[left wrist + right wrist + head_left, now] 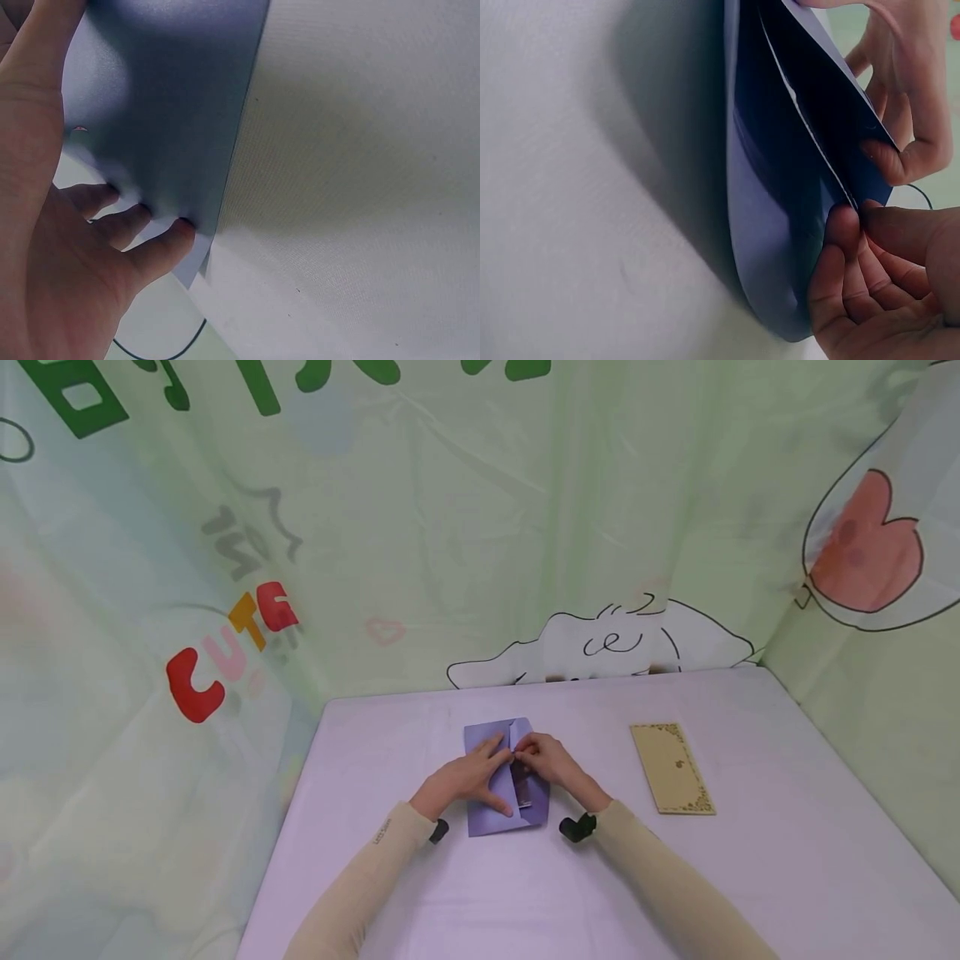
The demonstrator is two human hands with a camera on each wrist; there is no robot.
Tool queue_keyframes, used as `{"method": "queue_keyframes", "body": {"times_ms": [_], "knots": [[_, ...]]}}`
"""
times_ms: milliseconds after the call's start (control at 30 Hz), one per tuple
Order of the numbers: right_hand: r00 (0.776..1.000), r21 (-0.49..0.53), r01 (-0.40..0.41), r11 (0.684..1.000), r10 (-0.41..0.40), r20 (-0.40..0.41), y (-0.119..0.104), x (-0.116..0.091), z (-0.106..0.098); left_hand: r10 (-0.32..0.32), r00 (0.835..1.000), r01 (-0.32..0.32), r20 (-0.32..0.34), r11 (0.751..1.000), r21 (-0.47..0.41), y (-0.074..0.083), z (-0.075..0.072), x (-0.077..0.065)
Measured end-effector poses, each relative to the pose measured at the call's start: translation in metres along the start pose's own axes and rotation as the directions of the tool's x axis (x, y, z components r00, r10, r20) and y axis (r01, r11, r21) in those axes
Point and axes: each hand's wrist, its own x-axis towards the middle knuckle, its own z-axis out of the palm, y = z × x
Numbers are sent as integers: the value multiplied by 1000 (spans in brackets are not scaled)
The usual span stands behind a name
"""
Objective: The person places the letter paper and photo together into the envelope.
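Note:
A purple envelope [486, 820] lies on the table with its opening facing right. My left hand [465, 779] spreads across its front. In the right wrist view, a finger of the left hand [922, 112] hooks over the opening's edge and holds the front panel up. Inside the mouth, a thin dark sheet [522, 785] shows, and the right wrist view reveals its pale edge. My right hand [553, 762] pinches the near corner of that sheet between thumb and fingers. Most of the sheet is hidden in the envelope.
A tan card [667, 772] with a dark ornamental border lies to the right on the pale lilac table [375, 760]. A printed curtain [480, 527] hangs behind the table and along both sides. A small black device [577, 828] sits at the right wrist.

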Motion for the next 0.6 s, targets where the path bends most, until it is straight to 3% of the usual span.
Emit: {"method": "queue_keyframes", "body": {"times_ms": [600], "knots": [[999, -94, -1, 996, 5, 39, -4, 7, 13, -10, 1000, 10, 15, 1000, -5, -2, 1, 0]]}}
